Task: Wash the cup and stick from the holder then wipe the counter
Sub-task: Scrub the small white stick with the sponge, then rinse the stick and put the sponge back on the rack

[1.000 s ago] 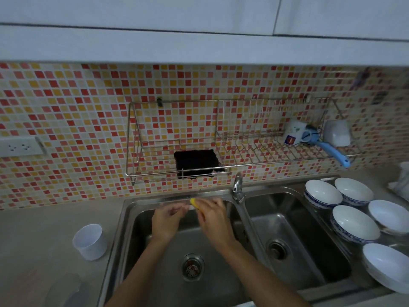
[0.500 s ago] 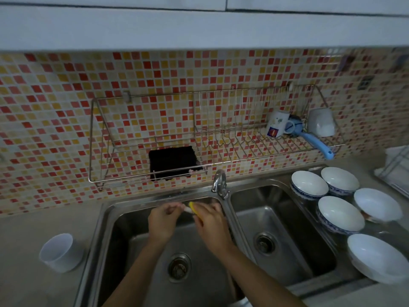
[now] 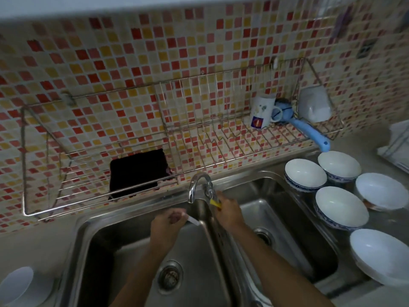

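My left hand (image 3: 168,220) is over the left sink basin (image 3: 124,258), closed around a thin white stick (image 3: 194,221) whose tip pokes out to the right. My right hand (image 3: 228,209) is at the base of the chrome tap (image 3: 195,185), next to its lever, with a yellow sponge (image 3: 213,202) between its fingers. I see no water running. A white cup (image 3: 16,284) stands on the counter at the bottom left, left of the sink.
A wire rack (image 3: 93,196) on the tiled wall holds a black pad (image 3: 137,171), a printed mug (image 3: 262,113), a blue-handled brush (image 3: 309,134) and an upturned white cup (image 3: 314,107). Several white bowls (image 3: 340,209) sit right of the right basin (image 3: 287,240).
My hands have come apart: the right one has gone up and right to the tap with the sponge, while the left keeps the stick. The view has moved closer and lower.
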A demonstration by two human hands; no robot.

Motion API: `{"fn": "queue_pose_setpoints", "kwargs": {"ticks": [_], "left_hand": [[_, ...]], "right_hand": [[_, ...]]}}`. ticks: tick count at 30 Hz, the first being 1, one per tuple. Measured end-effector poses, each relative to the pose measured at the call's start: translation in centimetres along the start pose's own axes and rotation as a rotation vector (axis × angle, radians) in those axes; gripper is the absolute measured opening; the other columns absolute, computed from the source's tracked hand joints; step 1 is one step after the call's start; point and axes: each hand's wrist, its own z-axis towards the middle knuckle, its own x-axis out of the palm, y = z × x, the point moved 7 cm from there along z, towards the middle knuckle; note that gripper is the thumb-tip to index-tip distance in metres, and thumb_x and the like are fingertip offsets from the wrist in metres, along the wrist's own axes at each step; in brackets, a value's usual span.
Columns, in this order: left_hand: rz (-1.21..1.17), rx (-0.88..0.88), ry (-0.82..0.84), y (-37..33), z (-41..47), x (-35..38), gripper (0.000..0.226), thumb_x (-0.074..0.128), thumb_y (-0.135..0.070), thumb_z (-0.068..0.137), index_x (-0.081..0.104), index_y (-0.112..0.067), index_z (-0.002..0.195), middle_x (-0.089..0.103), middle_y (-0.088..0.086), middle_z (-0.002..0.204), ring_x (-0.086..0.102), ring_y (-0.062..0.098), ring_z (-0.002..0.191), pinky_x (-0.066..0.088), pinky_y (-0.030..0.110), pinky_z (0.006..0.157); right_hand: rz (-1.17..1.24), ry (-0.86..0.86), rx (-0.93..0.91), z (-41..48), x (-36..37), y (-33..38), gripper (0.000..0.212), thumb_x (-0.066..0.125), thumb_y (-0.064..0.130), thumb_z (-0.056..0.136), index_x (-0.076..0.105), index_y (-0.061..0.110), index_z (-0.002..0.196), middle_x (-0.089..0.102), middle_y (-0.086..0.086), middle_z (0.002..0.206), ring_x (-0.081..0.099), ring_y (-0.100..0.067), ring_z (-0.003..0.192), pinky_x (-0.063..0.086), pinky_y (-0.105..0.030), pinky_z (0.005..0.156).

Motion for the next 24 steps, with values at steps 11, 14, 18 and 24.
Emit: {"fn": "queue_pose_setpoints", "kwargs": {"ticks": [11, 14, 18, 24], "left_hand": [[0.091, 0.010, 0.030, -1.4, 1.1, 2.9, 0.012, 0.075, -0.012, 0.080, 0.070, -0.014, 0.090, 0.067, -0.017, 0.074, 0.061, -0.013, 0.067, 0.043, -0.001, 0.069], [0.073, 0.022, 0.000, -1.6, 0.8, 2.2, 0.011, 0.075, -0.011, 0.080, 0.070, -0.015, 0.089, 0.065, -0.017, 0.072, 0.058, -0.022, 0.067, 0.039, -0.004, 0.063], [0.085, 0.024, 0.019, -1.6, 0.7, 2.0, 0.009, 0.074, -0.018, 0.081, 0.071, -0.021, 0.090, 0.068, -0.016, 0.077, 0.058, -0.022, 0.071, 0.040, -0.003, 0.063], [0.048, 0.060, -0.011, -1.8, 0.4, 2.0, 0.014, 0.075, -0.012, 0.080, 0.072, -0.016, 0.093, 0.069, -0.012, 0.079, 0.060, -0.020, 0.071, 0.040, -0.003, 0.066]], "right_hand": [[0.184, 0.119, -0.065, 1.5, 3.3, -0.5, 0.066, 0.061, 0.018, 0.081, 0.037, 0.039, 0.139, 0.065, -0.010, 0.120, 0.061, -0.031, 0.104, 0.052, -0.039, 0.089], [0.379, 0.024, -0.002, 0.0, 1.8, -1.3, 0.063, 0.059, 0.010, 0.081, 0.046, 0.032, 0.138, 0.069, 0.000, 0.115, 0.064, -0.015, 0.100, 0.049, -0.020, 0.087], [0.472, 0.022, 0.098, -2.8, 1.7, -2.7, 0.054, 0.058, 0.005, 0.084, 0.053, 0.024, 0.134, 0.063, 0.009, 0.111, 0.058, -0.003, 0.095, 0.036, 0.002, 0.074], [0.518, 0.035, 0.281, -4.6, 2.5, -5.6, 0.046, 0.054, 0.015, 0.089, 0.054, 0.031, 0.132, 0.063, 0.008, 0.106, 0.058, -0.009, 0.091, 0.037, -0.014, 0.078]]}}
